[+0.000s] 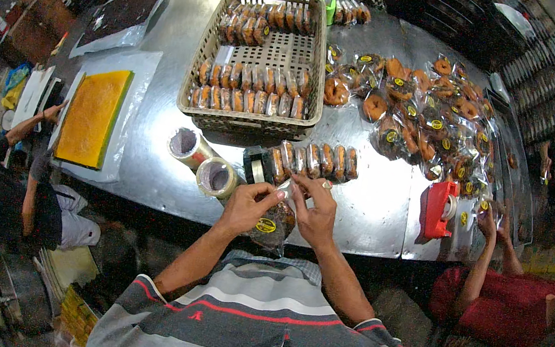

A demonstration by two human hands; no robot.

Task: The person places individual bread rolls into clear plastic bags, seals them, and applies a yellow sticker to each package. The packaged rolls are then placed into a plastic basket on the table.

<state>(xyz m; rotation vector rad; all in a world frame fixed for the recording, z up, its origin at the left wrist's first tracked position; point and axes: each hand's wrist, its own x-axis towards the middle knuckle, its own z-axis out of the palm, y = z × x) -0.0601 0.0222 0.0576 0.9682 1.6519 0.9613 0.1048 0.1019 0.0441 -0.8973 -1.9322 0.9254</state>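
Observation:
At the table's near edge, my left hand (249, 206) and my right hand (315, 212) meet. Both pinch the clear plastic at the top of a bagged doughnut (264, 232). This dark doughnut hangs below my fingers, its bag marked with a yellow oval sticker. Just beyond my left hand stands a black tape dispenser (254, 166). A row of bagged doughnuts (327, 160) stands on edge past my fingertips. Two upright clear tape rolls, a farther one (185, 144) and a nearer one (217, 178), are left of the dispenser.
A plastic crate (249, 123) with rows of bagged doughnuts stands on the metal table (139, 185). More lie in a pile (436, 118) at right, near a red tape dispenser (438, 209). A yellow slab cake (92, 117) lies left. Co-workers' hands work at both sides and the far edge.

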